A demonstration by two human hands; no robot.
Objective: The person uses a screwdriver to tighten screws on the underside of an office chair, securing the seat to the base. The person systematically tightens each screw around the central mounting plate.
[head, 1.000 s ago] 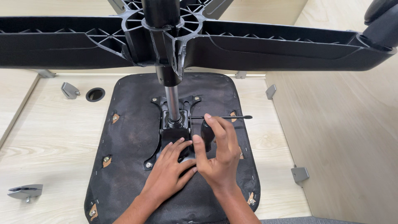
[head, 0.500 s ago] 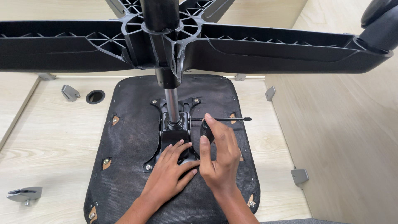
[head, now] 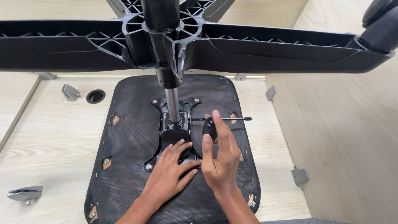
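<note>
While the upturned chair seat (head: 132,182) lies flat on the pale wooden surface (head: 54,141), both hands work at its middle. The left hand (head: 170,172) rests palm down, fingers spread, on the black metal mechanism plate (head: 174,137) bolted to the seat's underside, clamped on nothing. Just beside it at 3 o'clock, the right hand (head: 219,159) has its fingers loosely raised, fingertips touching the black knob (head: 209,127) of a thin lever rod (head: 228,119) that runs out toward 3 o'clock; whether it grips the knob I cannot tell. From the plate a shiny gas cylinder (head: 172,103) rises toward the camera into the black star-shaped chair base (head: 248,45), whose arms stretch across the top of the view. At 10 o'clock from the seat sit a round cable hole (head: 95,96) and a small metal bracket (head: 69,92); another bracket (head: 25,193) lies at 8 o'clock, near the surface's edge.
</note>
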